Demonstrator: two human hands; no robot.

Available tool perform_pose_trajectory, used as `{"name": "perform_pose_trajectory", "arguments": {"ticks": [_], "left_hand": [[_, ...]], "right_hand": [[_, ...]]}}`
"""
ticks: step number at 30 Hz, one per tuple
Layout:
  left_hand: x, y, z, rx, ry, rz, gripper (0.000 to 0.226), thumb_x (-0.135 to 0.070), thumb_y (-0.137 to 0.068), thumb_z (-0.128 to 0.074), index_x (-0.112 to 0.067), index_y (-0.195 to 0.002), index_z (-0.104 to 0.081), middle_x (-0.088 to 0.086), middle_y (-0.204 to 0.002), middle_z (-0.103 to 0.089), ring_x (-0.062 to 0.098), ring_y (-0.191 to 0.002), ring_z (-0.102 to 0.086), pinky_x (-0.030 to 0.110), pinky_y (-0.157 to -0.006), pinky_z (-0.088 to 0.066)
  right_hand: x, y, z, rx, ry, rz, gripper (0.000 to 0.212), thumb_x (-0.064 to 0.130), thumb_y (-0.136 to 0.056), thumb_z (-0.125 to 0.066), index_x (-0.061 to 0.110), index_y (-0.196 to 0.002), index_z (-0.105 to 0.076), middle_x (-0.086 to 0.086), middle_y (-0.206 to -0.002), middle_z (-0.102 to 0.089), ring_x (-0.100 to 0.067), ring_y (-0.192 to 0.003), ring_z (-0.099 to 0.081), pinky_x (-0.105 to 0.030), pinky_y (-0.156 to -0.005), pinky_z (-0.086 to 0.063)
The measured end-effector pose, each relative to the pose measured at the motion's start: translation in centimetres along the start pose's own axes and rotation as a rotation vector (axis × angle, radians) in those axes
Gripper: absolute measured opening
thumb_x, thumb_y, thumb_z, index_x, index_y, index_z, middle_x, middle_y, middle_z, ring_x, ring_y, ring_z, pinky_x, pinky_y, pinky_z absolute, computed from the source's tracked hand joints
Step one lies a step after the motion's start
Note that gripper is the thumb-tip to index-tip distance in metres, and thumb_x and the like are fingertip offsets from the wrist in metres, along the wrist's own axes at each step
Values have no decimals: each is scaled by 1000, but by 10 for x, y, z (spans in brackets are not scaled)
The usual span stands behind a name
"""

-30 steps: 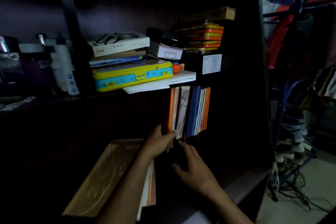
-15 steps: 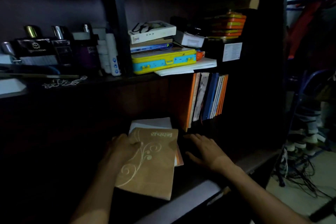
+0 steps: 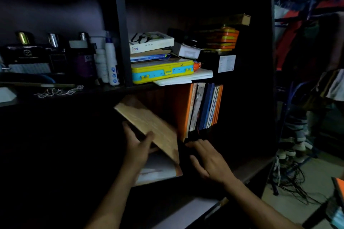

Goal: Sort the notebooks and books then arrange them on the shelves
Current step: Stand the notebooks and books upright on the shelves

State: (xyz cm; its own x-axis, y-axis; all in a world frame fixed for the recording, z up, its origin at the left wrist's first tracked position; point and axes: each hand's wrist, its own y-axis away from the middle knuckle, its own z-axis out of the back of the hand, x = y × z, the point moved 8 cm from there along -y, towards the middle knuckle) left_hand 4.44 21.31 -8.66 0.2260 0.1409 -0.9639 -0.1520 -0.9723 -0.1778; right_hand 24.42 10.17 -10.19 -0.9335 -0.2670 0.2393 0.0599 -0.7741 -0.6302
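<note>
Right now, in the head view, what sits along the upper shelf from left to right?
Dark metal-capped bottles → white plastic bottles → yellow-and-blue plastic case → black box with white label.

**Quick count of what's on these shelves**

Two hands: left hand, right hand. One tan book tilted up, one pale notebook under it. Upright row of books: roughly eight, spines too dim to be sure. One yellow case, two white bottles.
</note>
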Motion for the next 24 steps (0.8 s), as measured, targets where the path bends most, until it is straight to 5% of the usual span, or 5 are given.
{"name": "perform_pose_trajectory", "arguments": {"ticks": [3, 6, 12, 19, 24], "left_hand": [[9, 13, -28, 83, -233, -102, 109, -57, -68, -78, -46, -154, -13, 1, -154, -41, 22, -138, -45, 53, -110, -43], [13, 22, -57, 265, -298, -195, 83, -51, -79, -75, -43, -146, -27, -13, -142, -54, 9, -131, -51, 30, -110, -42], [29, 11, -65, 571, -574, -306, 53, -27, -101, -59, -57, -141, -39, -36, -143, -46, -11, -130, -45, 22, -110, -41], [34, -4, -45, 431, -727, -333, 72, -33, -94, -68, -64, -143, -26, -35, -143, -38, -9, -130, -40, 16, -107, -35], [43, 7, -56, 580, -838, -399, 78, -19, -99, -61, -51, -149, -9, -35, -152, -13, -10, -145, -16, 1, -109, -15]], "right_hand": [[-2, 2, 2, 18, -118, -87, 59, 63, -98, -36, 29, -146, -39, 10, -128, -49, -8, -113, -50, -29, -94, -47], [9, 2, -18, 118, -224, -142, 83, 63, -90, -56, 34, -158, -19, 19, -150, -36, 4, -134, -38, -17, -110, -35], [-3, -15, -20, -126, -403, -427, 20, 34, -103, -49, 40, -122, -52, 16, -109, -67, 3, -97, -64, -19, -79, -53], [-4, -5, -3, -287, -346, -394, 12, 31, -86, -59, 25, -97, -57, 11, -86, -62, -8, -78, -61, -33, -67, -53], [9, 3, 11, -261, -392, -364, 17, 33, -99, -58, 46, -110, -58, 29, -99, -64, 7, -91, -63, -12, -74, -48]]}}
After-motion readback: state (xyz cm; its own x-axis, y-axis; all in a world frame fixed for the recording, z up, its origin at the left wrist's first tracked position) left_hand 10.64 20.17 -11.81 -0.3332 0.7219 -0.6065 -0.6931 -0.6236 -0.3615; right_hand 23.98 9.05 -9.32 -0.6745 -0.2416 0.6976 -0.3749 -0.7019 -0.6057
